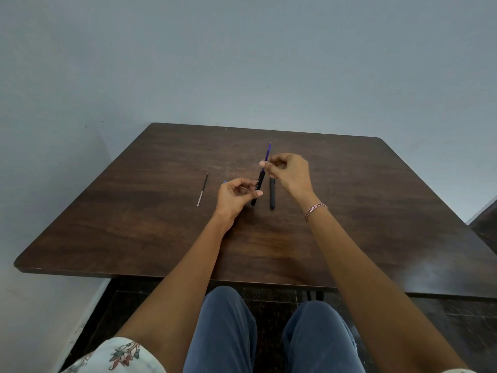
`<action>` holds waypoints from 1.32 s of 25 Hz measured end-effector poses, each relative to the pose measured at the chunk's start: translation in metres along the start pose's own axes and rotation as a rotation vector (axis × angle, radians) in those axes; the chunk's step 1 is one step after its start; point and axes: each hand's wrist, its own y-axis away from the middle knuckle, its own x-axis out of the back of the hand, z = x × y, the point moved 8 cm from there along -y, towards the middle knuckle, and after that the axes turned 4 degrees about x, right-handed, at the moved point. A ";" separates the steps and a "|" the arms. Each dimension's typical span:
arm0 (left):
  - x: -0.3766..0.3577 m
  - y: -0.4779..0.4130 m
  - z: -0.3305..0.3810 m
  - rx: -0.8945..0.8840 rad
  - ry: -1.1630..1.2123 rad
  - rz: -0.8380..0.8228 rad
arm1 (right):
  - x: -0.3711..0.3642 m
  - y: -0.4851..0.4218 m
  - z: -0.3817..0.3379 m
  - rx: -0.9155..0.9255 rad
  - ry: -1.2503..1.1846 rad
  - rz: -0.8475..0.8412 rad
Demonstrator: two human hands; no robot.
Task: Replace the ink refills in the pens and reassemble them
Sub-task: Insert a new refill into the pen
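A thin blue refill (267, 152) is held above the middle of the worktop (161, 238), its lower end entering the open mouth of a black pen barrel (257, 191) and its pointed tip aimed away from the person. The refill is judged to be very light, narrow and slightly springy, so that it would bow if pushed from far back; it is best pinched close to the barrel mouth and fed straight along the barrel's axis. Its writing tip is the fragile part and is better left untouched. The smooth plastic is likely to slip between fingertips, so a firm but gentle pinch is called for.

The refill is gripped by the right hand (286, 170), closed on it between thumb and forefinger just above the barrel. The barrel is gripped by the left hand (236, 195), closed around its middle, with the lower end tilted toward the person. The barrel is stiff and light, and is held steadiest near the open end, where alignment matters most.

Just beside the held barrel, on its right, a second dark pen (272, 193) lies flat on the worktop. Well apart to the left lies a loose refill (202, 189), dark at the far end and pale at the near one; whether it is spent cannot be told. A small blue piece (225, 182) shows behind the left hand, too hidden to identify.
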 end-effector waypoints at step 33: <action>0.070 0.031 0.022 -0.142 -0.240 0.805 | -0.133 -0.029 -0.010 0.087 0.704 -0.271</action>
